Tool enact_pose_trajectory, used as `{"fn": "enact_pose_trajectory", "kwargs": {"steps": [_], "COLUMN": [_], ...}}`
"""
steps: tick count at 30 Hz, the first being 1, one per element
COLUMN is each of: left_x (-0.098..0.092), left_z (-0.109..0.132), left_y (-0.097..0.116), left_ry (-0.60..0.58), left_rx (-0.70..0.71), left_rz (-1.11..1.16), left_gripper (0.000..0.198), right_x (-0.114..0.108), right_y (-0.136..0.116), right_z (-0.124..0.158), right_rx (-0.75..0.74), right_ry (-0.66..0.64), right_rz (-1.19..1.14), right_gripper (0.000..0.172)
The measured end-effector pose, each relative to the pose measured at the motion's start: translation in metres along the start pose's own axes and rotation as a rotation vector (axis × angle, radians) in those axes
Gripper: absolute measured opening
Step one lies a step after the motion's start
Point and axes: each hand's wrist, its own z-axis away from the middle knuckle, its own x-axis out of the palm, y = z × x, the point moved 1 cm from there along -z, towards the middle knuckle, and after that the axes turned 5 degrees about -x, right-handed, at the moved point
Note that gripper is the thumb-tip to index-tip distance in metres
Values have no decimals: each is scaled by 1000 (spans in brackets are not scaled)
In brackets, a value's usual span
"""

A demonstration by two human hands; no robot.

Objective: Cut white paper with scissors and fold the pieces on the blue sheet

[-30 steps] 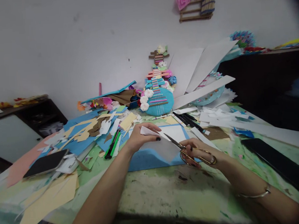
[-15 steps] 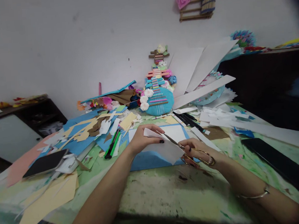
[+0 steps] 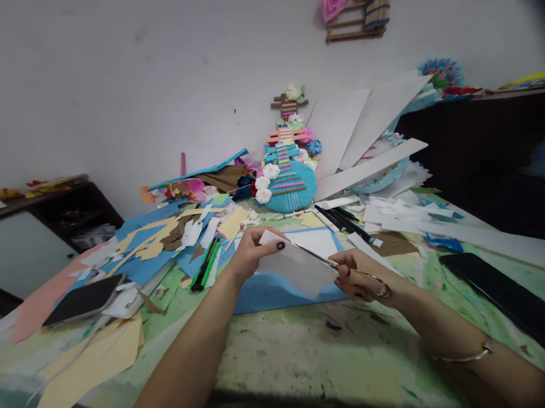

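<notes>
My left hand (image 3: 252, 251) pinches the upper left corner of a white paper piece (image 3: 299, 271), held just above the table. My right hand (image 3: 364, 275) grips gold-handled scissors (image 3: 353, 274), fingers through the loops. The blades run along the paper's upper right edge and look nearly closed on it. Under the paper lies a blue foam sheet (image 3: 265, 292) with a wavy front edge, and behind it a white sheet framed in blue (image 3: 322, 239).
A black phone (image 3: 82, 298) lies left, a dark tablet (image 3: 506, 295) right. A green-and-black cutter (image 3: 205, 264) sits beside my left wrist. Black pens (image 3: 344, 220), paper scraps, cream card (image 3: 91, 363) and a blue craft guitar (image 3: 289, 180) crowd the table.
The scissor blades have gone from wide open to nearly closed along the paper's edge. My left hand has turned and lifted the paper slightly.
</notes>
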Motion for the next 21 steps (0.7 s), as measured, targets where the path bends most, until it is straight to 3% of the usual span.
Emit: {"fn": "enact_pose_trajectory", "kwargs": {"steps": [9, 21], "left_x": [0, 2], "left_z": [0, 0], "left_y": [2, 1], "left_ry": [39, 25], "left_rx": [-54, -74], "left_rz": [-6, -12], "left_gripper": [25, 25], "right_x": [-2, -3], "right_y": [1, 10], "right_z": [3, 0], "right_rx": [-113, -69], "right_ry": [-120, -89], "right_rz": [-25, -40], "right_gripper": [47, 56]}}
